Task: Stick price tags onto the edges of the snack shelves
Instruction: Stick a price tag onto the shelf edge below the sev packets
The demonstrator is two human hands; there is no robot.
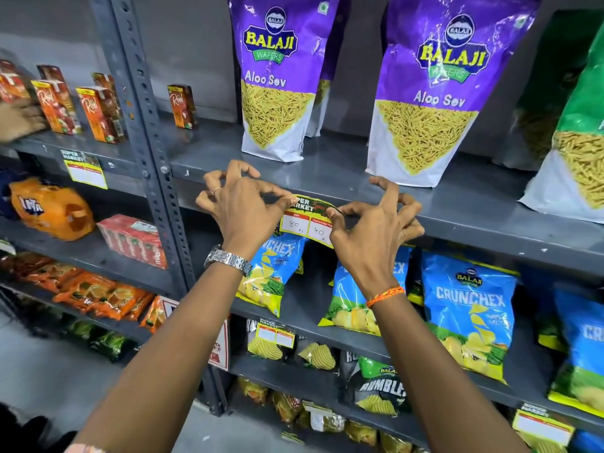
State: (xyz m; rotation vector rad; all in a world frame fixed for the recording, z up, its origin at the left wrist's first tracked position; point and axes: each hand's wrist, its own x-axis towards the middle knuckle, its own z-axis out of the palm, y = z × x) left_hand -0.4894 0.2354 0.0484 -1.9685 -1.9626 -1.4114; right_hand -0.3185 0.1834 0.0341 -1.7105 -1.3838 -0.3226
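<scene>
A yellow-edged price tag [305, 222] with "80" and "40" handwritten in its white boxes lies against the front edge of the grey snack shelf [474, 223]. My left hand [242, 207] pinches the tag's top left corner between thumb and forefinger. At the tag's right end, my right hand [376, 223] pinches it the same way, the other fingers spread. Purple Aloo Sev bags [277, 76] stand on the shelf above the tag. Blue Crunchex bags [470, 315] lie on the shelf below.
Other price tags hang on the left rack's edge [85, 170], on a lower shelf [276, 335] and at the bottom right [542, 426]. A perforated grey upright [153, 152] divides the racks. Juice cartons [94, 109] stand at the left, where another person's hand [19, 120] reaches in.
</scene>
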